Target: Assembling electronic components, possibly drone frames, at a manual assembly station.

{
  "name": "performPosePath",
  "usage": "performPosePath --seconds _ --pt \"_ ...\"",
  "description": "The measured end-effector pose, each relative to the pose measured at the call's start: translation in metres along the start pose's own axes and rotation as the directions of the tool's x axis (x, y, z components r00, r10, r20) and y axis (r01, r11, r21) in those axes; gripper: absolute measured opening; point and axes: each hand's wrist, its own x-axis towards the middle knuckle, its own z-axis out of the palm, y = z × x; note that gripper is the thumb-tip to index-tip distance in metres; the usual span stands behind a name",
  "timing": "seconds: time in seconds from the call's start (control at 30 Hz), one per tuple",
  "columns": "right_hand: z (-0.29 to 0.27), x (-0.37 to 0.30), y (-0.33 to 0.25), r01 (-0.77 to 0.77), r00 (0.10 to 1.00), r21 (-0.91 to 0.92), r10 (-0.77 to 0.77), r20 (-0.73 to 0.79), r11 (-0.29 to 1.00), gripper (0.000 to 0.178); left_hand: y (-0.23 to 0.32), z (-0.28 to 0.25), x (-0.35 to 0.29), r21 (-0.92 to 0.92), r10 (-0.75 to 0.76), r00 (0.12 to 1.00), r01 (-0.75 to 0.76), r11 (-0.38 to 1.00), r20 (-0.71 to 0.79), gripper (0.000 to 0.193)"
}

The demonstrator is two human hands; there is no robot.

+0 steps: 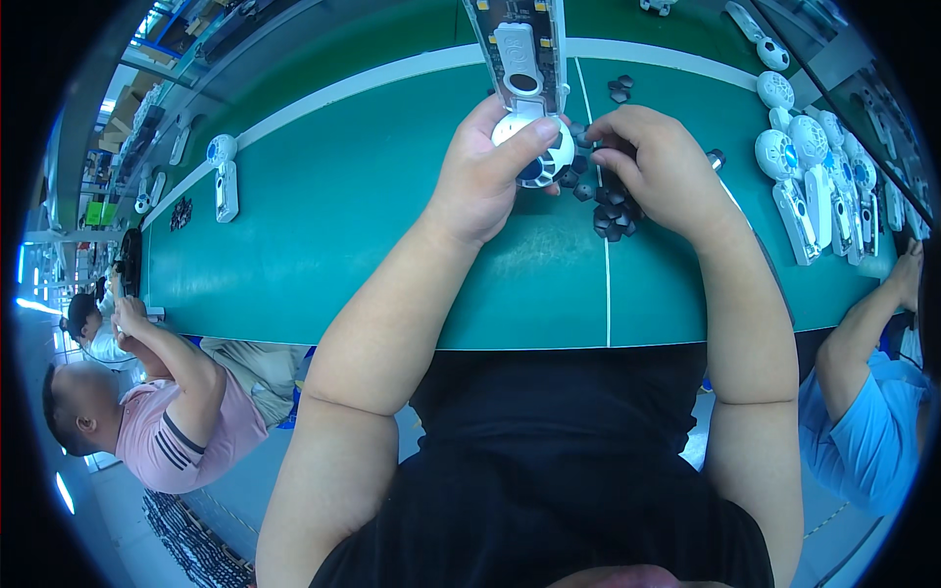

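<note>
Left grip (475, 169) pinches the white round-headed device (518, 61) over the green surface (534, 299), thumb on its head. Right grip (668, 162) curls by loose black pieces (614, 214); can't tell if it's holding one. Risks: slack thumb could tip the device; brushing knuckles could scatter pieces.

The left forearm (392, 304) slants up and rightward from a bent elbow (351, 404); the right forearm (750, 304) angles up and slightly leftward. The left hand (480, 167) is closed in a grip, left thumb (529, 145) laid across the front, its other fingers (482, 114) mostly hidden. The right hand (667, 167), back upward, curls inward near it, right thumb (619, 169) and index finger (616, 122) close together
</note>
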Motion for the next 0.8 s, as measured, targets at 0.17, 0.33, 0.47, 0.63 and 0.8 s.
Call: performPosePath --seconds 0.17,0.33,0.47,0.63,0.8 --pt "-0.007 0.003 -0.008 -0.173 0.982 0.094 0.164 0.095 0.98 0.015 0.0 -0.001 0.001 0.001 0.002 1.0 -0.002 1.0 -0.003 0.049" --pt "-0.007 -0.003 -0.005 -0.179 0.983 0.53 0.178 0.053 0.829 0.012 -0.001 -0.001 0.002 -0.005 0.008 1.0 -0.008 1.0 0.007 0.051" --pt "-0.01 -0.005 -0.013 -0.097 0.968 0.522 0.202 -0.148 0.848 0.011 -0.001 0.006 0.002 0.001 -0.008 0.998 0.008 1.0 -0.06 0.047" --pt "-0.011 -0.005 -0.006 0.426 0.799 -0.086 -0.419 -0.431 0.901 0.014 -0.007 0.004 0.004 0.258 0.003 0.993 0.027 0.966 -0.117 0.052" --pt "-0.016 -0.008 -0.016 0.593 0.579 -0.36 -0.692 -0.431 0.72 0.022 -0.004 0.011 -0.001 0.461 0.07 0.993 -0.017 0.887 -0.097 0.053"
